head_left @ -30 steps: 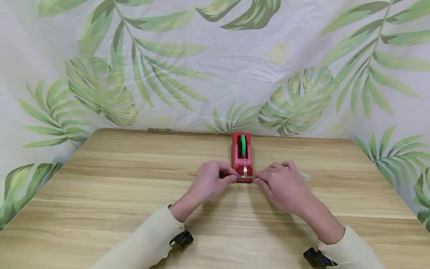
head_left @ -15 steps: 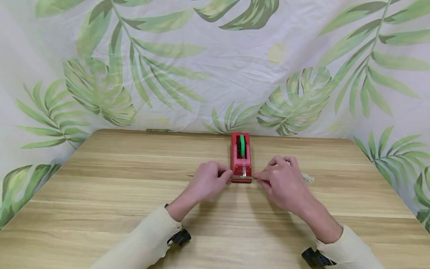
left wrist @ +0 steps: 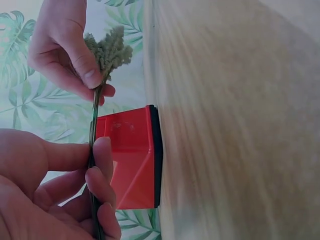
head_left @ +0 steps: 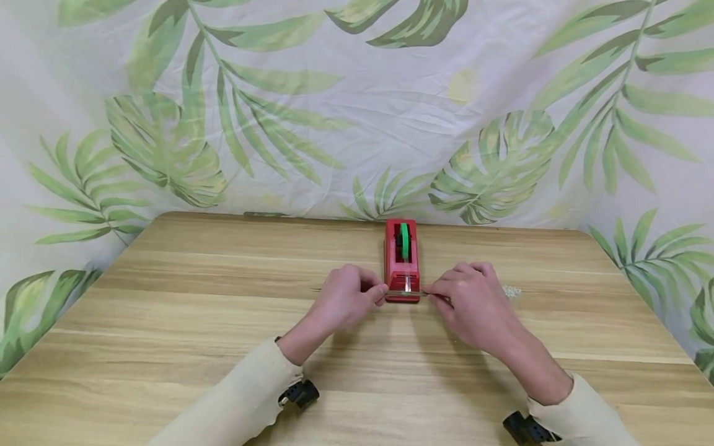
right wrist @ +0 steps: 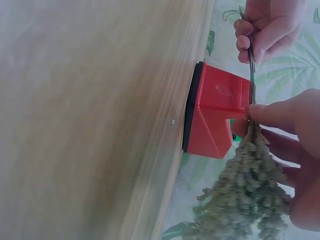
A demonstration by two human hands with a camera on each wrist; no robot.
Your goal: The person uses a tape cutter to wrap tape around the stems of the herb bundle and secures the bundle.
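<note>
A bunch of dried flowers with pale green, fluffy heads (right wrist: 245, 195) and thin dark stems (left wrist: 95, 115) lies crosswise at the front of a red tape dispenser (head_left: 400, 269). My left hand (head_left: 346, 298) pinches the stems left of the dispenser, their ends poking out beyond it. On the other side, my right hand (head_left: 474, 306) pinches the stems just below the heads, thumb and fingertips together. From the dispenser's green roll (head_left: 404, 241), a shiny strip of clear tape (head_left: 408, 284) runs forward to the stems between my hands.
The dispenser stands on a wood-grain table (head_left: 212, 322), near its back edge. Behind hangs a white cloth (head_left: 390, 124) printed with green leaves. A tiny pale speck (right wrist: 172, 121) lies on the tabletop.
My left hand has shifted slightly left along the stems, away from the tape. The right hand holds nearly the same spot, and the dispenser has not moved.
</note>
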